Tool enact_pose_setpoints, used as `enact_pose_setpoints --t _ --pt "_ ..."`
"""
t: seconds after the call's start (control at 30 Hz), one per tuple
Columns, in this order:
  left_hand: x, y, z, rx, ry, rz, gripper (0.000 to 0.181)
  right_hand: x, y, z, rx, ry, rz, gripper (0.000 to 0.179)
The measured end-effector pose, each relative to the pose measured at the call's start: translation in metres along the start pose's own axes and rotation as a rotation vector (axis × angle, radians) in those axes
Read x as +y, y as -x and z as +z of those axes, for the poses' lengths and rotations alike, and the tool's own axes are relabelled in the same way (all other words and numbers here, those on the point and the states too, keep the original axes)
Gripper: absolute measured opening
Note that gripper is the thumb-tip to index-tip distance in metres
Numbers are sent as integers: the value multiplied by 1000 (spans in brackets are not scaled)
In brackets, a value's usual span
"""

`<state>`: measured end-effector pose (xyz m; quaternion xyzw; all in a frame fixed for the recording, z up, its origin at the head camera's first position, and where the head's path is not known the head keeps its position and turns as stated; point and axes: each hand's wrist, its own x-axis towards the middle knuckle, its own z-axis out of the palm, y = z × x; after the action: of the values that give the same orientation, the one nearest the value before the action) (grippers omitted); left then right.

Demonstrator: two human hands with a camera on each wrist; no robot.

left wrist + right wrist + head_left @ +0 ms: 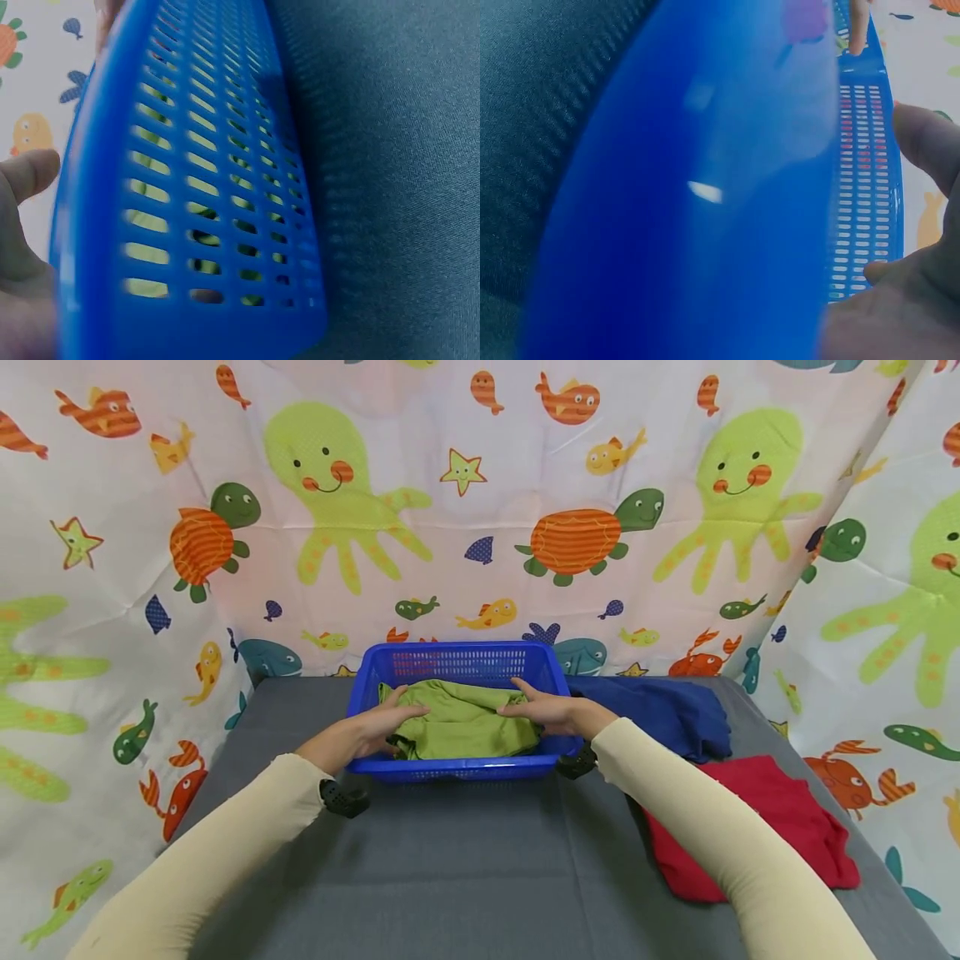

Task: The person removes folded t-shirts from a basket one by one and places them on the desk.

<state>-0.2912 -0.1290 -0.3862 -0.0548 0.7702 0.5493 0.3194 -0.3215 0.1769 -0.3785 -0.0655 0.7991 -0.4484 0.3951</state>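
Observation:
A crumpled green cloth (pixel 465 722) lies in a blue plastic basket (pixel 459 767) with slotted walls. My left hand (pixel 375 727) reaches over the basket's left side to the cloth's left edge, thumb spread, its lower fingers partly hidden at the fabric. At the opposite edge is my right hand (pixel 551 710), its index finger straight and its thumb above the cloth. In the left wrist view the left thumb (pixel 34 172) stands out above the rim. The basket's wall (pixel 705 225) fills much of the right wrist view, hiding the cloth.
A folded dark blue cloth (pixel 660 710) lies right of the basket. Nearer, beside my right forearm, is a red cloth (pixel 780 827). The table has a grey cover (pixel 450 877). A curtain (pixel 480 510) printed with sea animals hangs close behind and along both sides.

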Motion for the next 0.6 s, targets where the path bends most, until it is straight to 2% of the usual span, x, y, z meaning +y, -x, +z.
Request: enact_pose_setpoints --t 0.17,0.27,0.43,0.6 --pt "7 13 2 16 -42 -8 87 2 -1 0 0 -22 4 93" --pt "5 16 1 -17 -95 -41 90 3 -3 3 -9 -42 10 92" --pt "-1 8 -1 -60 -169 -88 94 5 -5 4 -53 -58 27 93" --pt "-6 -3 0 -6 -127 -78 94 6 -3 4 -66 -37 40 93"
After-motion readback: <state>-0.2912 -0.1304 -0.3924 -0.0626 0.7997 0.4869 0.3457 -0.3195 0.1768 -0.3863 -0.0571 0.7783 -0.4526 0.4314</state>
